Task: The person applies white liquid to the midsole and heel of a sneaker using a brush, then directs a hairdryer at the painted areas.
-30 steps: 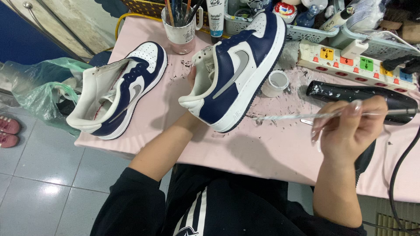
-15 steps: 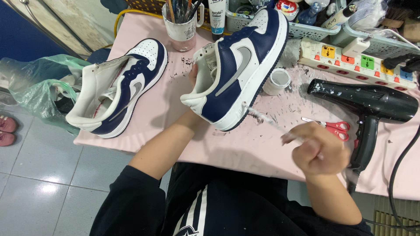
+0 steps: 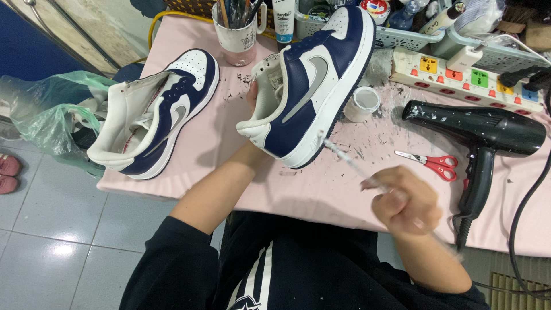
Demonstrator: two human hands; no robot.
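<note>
The right hand [image 3: 404, 204] is curled into a loose fist around a thin, paint-flecked brush [image 3: 359, 166], whose tip sits at the white sole edge of the navy, white and grey leather sneaker [image 3: 313, 86]. That shoe is lifted off the pink table [image 3: 321, 189], tilted heel-down; the left hand [image 3: 252, 95] is mostly buried inside its opening, so its grip cannot be made out. The brush tail below the fist blurs away. A matching second sneaker [image 3: 158, 112] lies well apart to the left. Beside the held shoe stand a small white paint pot [image 3: 361, 103], red-handled scissors [image 3: 430, 163] and a black hair dryer [image 3: 479, 135]; behind these, a white power strip [image 3: 459, 72] and a mug of brushes [image 3: 235, 31], cut off at the top.
</note>
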